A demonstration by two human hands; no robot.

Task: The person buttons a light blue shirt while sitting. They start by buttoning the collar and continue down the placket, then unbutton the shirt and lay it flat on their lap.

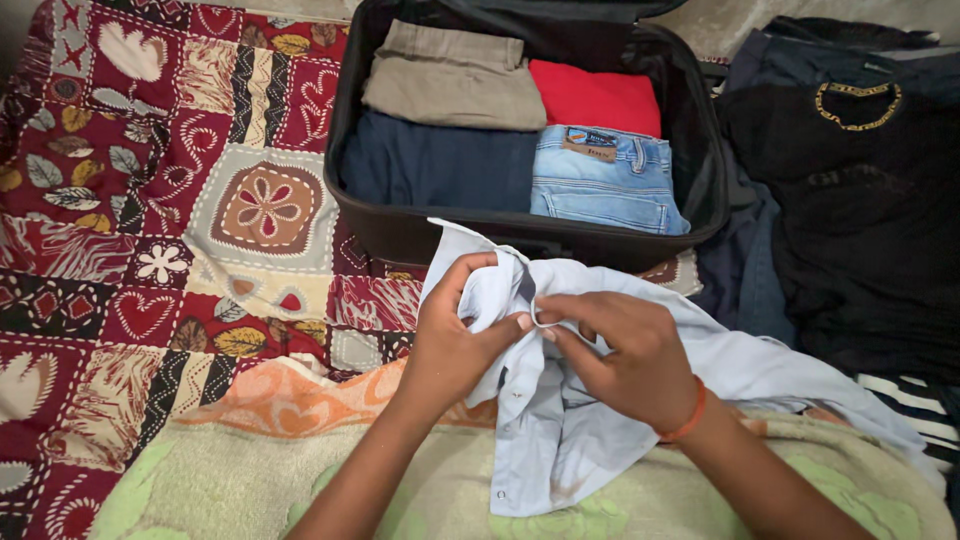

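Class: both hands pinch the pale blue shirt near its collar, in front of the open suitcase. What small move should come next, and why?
Probably spread the light blue shirt flat: left hand and right hand pinch bunched fabric, and the suitcase holds only folded clothes.

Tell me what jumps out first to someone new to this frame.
Both hands, left hand and right hand, pinch a pale blue shirt at bottom centre. Just behind it an open black suitcase holds folded clothes, the red garment brightest. A loud patchwork quilt fills the left.
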